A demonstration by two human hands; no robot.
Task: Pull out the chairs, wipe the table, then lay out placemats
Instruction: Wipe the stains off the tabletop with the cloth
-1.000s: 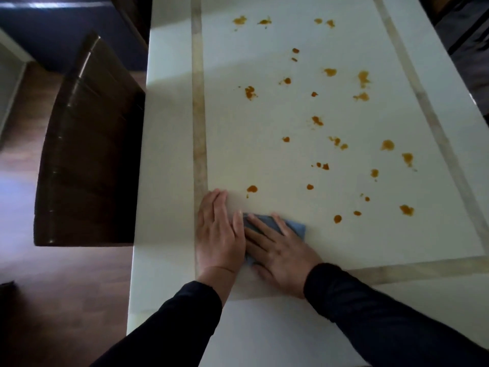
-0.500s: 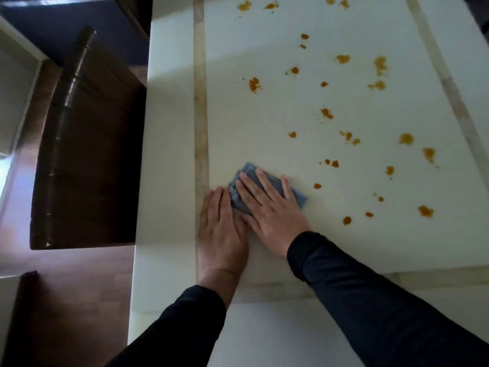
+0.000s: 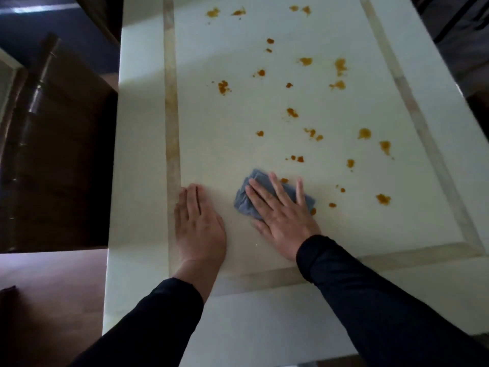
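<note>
- A dark wooden chair (image 3: 60,154) is standing at the left of the frame, just beside the left edge of the tabletop (image 3: 143,181); it is drawn clear of that edge.
- The tabletop is filling the centre and right of the frame, pale cream, with a tan inlay band (image 3: 171,107) running up its left side and another across the lower part.
- The left hand (image 3: 198,223) is lying palm down at lower centre-left, fingers (image 3: 191,197) extended and together, gripping nothing; its outer edge is lying over the tan band.
- The blue cloth (image 3: 247,201) is lying crumpled on the tabletop at centre, just right of the left hand and apart from it.
- The right hand (image 3: 283,211) is pressing flat on the cloth, fingers spread and released, not clenched around it.
- Orange stains (image 3: 292,112) are scattering across the upper and right part of the tabletop; a few small ones are sitting just beside the cloth.
- Both forearms are wearing dark sleeves (image 3: 370,295), entering from the bottom of the frame.
</note>
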